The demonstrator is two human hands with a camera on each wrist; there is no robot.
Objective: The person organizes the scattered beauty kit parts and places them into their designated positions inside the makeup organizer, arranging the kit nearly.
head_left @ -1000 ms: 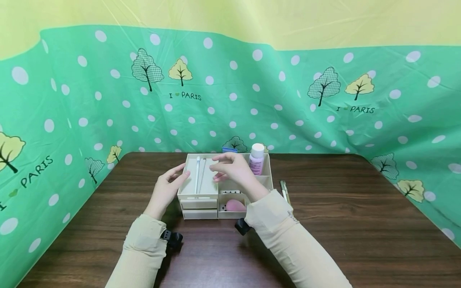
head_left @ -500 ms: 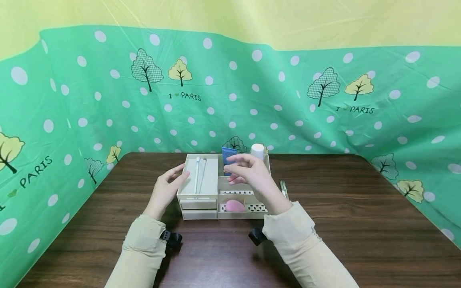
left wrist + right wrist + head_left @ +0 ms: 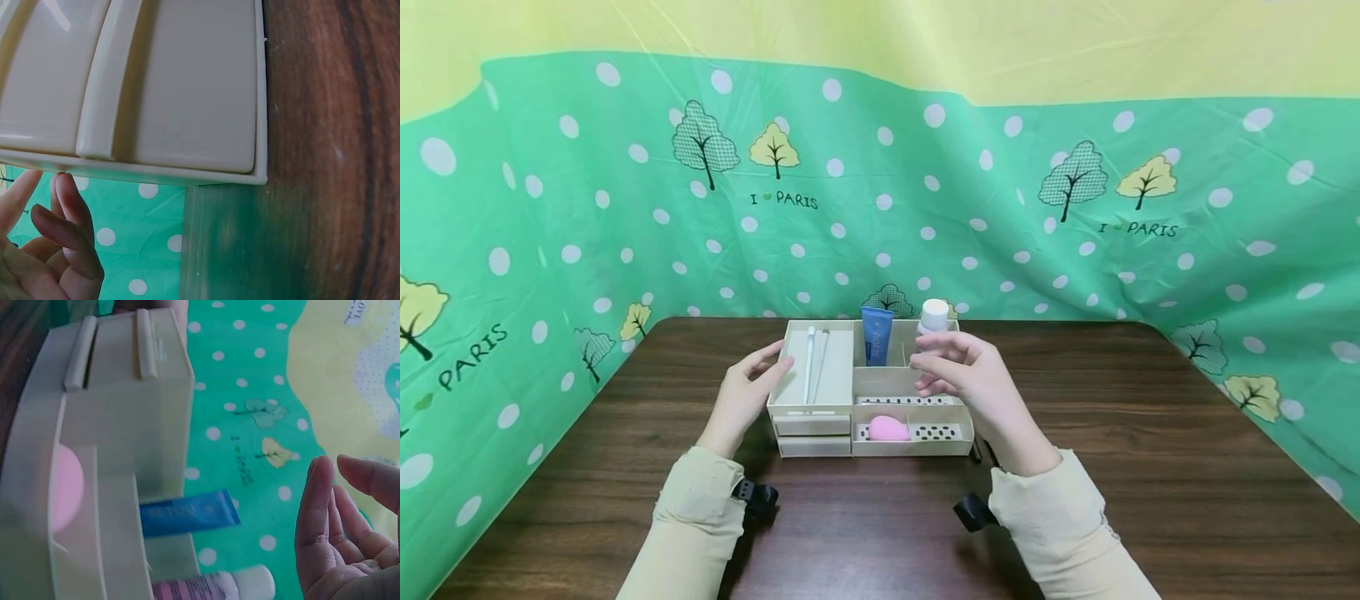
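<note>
A cream desktop organizer (image 3: 814, 424) stands in the middle of the table. My left hand (image 3: 748, 395) rests at its left side, thumb by the top edge; in the left wrist view its fingertips are right at the side wall. My right hand (image 3: 981, 387), fingers loosely bent and holding nothing, hovers at the organizer's right side. In the head view it overlaps a white-capped bottle (image 3: 934, 315) with a pink-purple label. Left of the bottle, a blue squeeze tube (image 3: 877, 337) stands in a rear compartment. A pink makeup sponge (image 3: 889, 428) lies in the front compartment.
Two slim white sticks, one of them a thin rod (image 3: 809, 367), lie on the organizer's flat left top, above two drawers. Dark slender items (image 3: 976, 452) show at its right side, partly hidden by my right hand. A green dotted cloth (image 3: 880, 225) hangs behind the dark wooden table (image 3: 1150, 433).
My right hand has moved right, from above the organizer's middle to its right side, uncovering the blue tube and covering part of the bottle. The left hand has stayed in place.
</note>
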